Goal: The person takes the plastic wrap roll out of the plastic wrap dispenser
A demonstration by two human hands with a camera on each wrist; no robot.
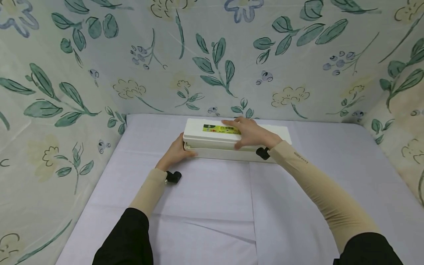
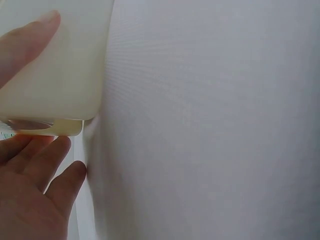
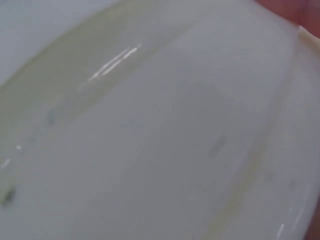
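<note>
Head view, count: one white box point(image 1: 213, 141), one yellow-green label point(image 1: 216, 129) on it, two hands, both mine.
Worn on my arms: two black wrist cameras point(image 1: 173, 177), one per wrist; two beige sleeves point(image 1: 150, 187) and two black sleeves point(image 1: 127, 239).
Box position: lying on the white cloth point(image 1: 205, 198), toward its far edge ahead of me, near the floral curtain point(image 1: 185, 73).
Left hand point(image 1: 175, 150): clamped on the box's left end, thumb on the near side, fingers round the end, spread from the thumb by roughly the width of the box.
Left wrist view: thumb flat against the pale face, fingers fanned slightly, some fingertips at a rim.
Right hand point(image 1: 253, 133): gripping from above, right of my left hand; fingers across the top at the label's right end, thumb down on the near long side.
Right wrist view: blurred white surface of the box; only slivers of skin at the right edge, so grip detail cannot be told there.
Hands to each other: apart, both on the same box.
Long axis: left to right across me, right end slightly nearer.
Label: facing up.
Seam: runs lengthwise along the near side; whether the upper part is loose, I cannot tell.
</note>
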